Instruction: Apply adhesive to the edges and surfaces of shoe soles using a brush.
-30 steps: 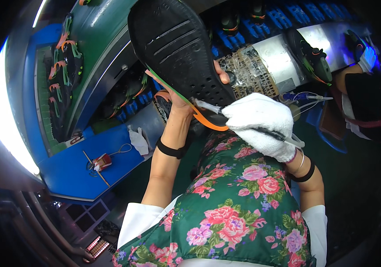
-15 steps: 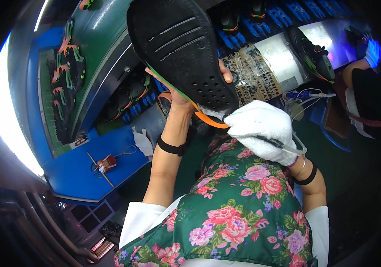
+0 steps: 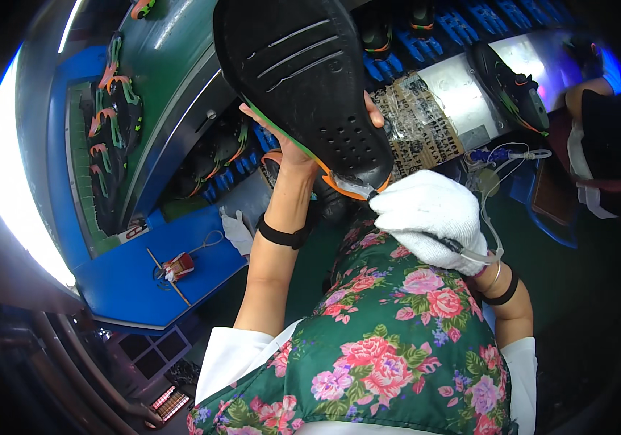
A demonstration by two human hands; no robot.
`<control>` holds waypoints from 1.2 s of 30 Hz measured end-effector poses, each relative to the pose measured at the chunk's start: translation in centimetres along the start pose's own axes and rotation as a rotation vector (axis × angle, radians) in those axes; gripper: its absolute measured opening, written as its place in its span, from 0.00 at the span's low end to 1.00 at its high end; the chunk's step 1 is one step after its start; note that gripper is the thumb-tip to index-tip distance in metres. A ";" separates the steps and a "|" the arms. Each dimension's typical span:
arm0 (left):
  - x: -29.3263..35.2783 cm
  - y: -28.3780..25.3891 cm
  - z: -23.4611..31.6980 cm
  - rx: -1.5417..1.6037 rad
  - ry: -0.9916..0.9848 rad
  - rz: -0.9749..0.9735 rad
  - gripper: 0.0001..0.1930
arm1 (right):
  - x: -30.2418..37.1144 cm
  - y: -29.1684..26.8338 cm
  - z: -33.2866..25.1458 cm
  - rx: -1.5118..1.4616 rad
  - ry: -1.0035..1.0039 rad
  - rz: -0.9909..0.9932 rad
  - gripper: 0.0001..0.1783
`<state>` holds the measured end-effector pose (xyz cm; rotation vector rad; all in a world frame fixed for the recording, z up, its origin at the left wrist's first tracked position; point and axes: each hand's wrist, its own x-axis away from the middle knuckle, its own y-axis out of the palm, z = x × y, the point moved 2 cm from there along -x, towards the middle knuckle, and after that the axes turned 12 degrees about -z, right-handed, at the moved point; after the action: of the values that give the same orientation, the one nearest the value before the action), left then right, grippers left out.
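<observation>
In my bare left hand [image 3: 289,148] is a black shoe sole [image 3: 299,80], gripped around its narrow end with the thumb on one edge and fingers on the other. Grooves and a cluster of small holes mark the face toward me, and green shows along its left edge. An orange strip [image 3: 348,191] curves around the lower end, beside a glossy whitish film. My right hand [image 3: 434,221], in a white knit glove, is closed on a thin pen-like applicator [image 3: 452,244]; its dark tip touches or nearly touches the orange strip. A clear tube [image 3: 497,248] runs off its back end.
On the left, a blue table [image 3: 129,279] holds a small red container [image 3: 178,267] and a white glove [image 3: 236,232]. A rack [image 3: 111,123] bears several dark shoe parts. Beyond the sole, a black shoe [image 3: 506,90] stands on a metal surface. Another person's arm [image 3: 593,94] shows at far right.
The sole has shifted slightly right and down. The orange strip, hanging away from the sole earlier, now lies closer along its end. My right hand has moved a little down and right.
</observation>
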<state>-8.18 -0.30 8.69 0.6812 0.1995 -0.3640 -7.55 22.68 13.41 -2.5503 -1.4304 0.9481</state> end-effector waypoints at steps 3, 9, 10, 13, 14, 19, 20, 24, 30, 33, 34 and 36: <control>-0.3 0.3 0.2 0.018 0.003 0.021 0.64 | 0.1 0.3 -0.9 0.041 -0.029 0.019 0.17; 0.0 0.4 -0.5 0.136 -0.034 0.177 0.66 | -0.3 0.2 -1.5 0.044 -0.018 0.087 0.15; 0.1 0.5 -0.5 0.136 -0.033 0.179 0.66 | -0.2 0.1 -1.3 0.047 0.009 0.101 0.15; 0.0 0.6 -0.6 0.127 -0.039 0.195 0.66 | -0.3 0.1 -1.5 0.020 0.035 0.078 0.13; -0.1 0.6 -0.7 0.158 -0.024 0.194 0.66 | -0.2 0.3 -1.5 0.003 0.043 0.066 0.12; -0.1 0.8 -1.3 0.239 -0.009 0.249 0.65 | 1.2 0.1 0.0 -0.171 0.188 0.307 0.09; -0.1 0.9 -1.3 0.259 -0.030 0.267 0.65 | 1.3 0.0 0.1 -0.151 0.232 0.331 0.09; -0.6 0.1 -1.5 0.212 0.030 0.088 0.65 | 1.4 0.2 -0.2 0.035 0.189 0.247 0.10; -1.6 0.8 -1.9 0.185 -0.052 -0.058 0.66 | 1.2 -0.2 0.5 -0.221 0.148 0.099 0.10; -0.8 -1.2 -2.2 0.258 -0.155 -0.186 0.64 | 1.2 -0.6 0.8 -0.020 0.040 0.089 0.13; -0.5 -1.7 -2.1 0.289 -0.211 -0.255 0.64 | 1.2 -0.1 0.3 0.094 0.007 0.049 0.15; 0.2 -2.4 -2.3 0.349 -0.320 -0.393 0.63 | 1.6 1.0 0.0 0.017 -0.044 -0.046 0.15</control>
<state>-9.07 -0.61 5.46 0.9161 -0.0410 -0.8914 -6.19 23.33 12.28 -2.4888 -1.4787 1.0115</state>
